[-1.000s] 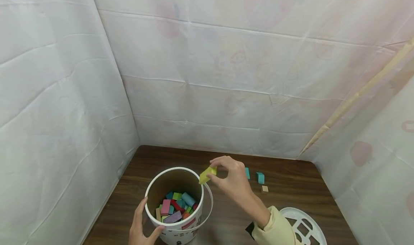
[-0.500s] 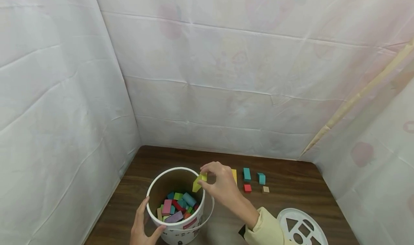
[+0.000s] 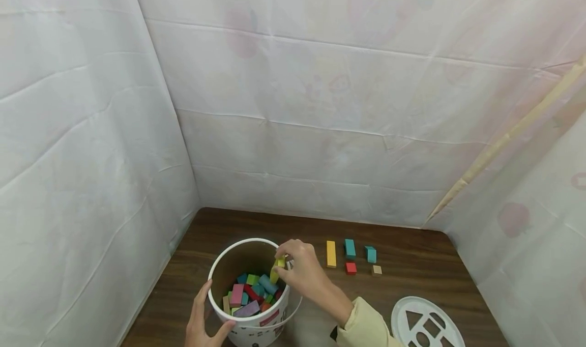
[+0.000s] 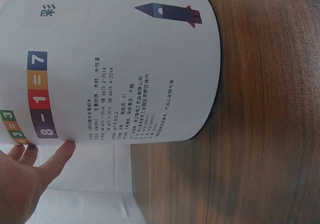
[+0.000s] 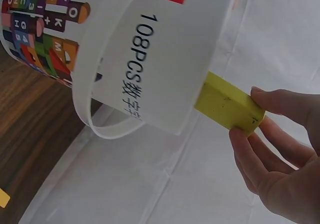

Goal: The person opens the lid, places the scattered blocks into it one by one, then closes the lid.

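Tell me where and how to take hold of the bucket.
Probably by the middle of the handle, coming from the near right: its lowered loop hangs round that side of the bucket, curving out with visible space behind it.

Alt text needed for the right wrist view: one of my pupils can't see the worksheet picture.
A person's right hand pinches one end of a yellow block; the other end is hidden by a white bucket. The bucket, printed with "108PCS" and colourful letters, slants across the frame, its white handle looping outward, against a brown tabletop and white sheeting.
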`<state>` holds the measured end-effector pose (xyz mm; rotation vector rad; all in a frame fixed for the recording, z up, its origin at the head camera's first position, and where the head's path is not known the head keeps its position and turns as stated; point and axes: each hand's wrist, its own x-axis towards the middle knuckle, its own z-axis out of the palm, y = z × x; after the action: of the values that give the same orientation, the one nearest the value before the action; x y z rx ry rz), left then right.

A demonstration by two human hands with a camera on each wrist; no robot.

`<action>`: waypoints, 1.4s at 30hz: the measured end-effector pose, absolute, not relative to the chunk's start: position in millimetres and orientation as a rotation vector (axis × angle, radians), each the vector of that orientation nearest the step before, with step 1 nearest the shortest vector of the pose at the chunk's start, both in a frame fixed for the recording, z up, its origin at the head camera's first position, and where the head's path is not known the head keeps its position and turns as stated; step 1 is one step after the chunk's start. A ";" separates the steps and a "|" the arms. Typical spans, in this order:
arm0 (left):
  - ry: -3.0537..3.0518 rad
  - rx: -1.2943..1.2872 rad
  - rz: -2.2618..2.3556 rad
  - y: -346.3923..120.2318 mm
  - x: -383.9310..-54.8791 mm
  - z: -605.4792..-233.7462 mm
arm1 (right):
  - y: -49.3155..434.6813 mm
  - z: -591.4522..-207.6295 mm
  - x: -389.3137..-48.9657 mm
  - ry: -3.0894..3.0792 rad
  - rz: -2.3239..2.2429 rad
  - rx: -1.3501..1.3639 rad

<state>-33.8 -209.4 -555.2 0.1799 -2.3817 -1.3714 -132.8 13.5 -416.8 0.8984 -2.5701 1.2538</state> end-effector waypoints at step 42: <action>-2.389 0.156 -1.376 -211.2 -38.5 -554.0 | -18.8 -456.3 -138.4 -2.612 1.054 1.155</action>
<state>-38.5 -211.2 -554.0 0.1559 -2.3888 -1.3763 -138.4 -18.8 -456.3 1.1551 -2.6122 1.0540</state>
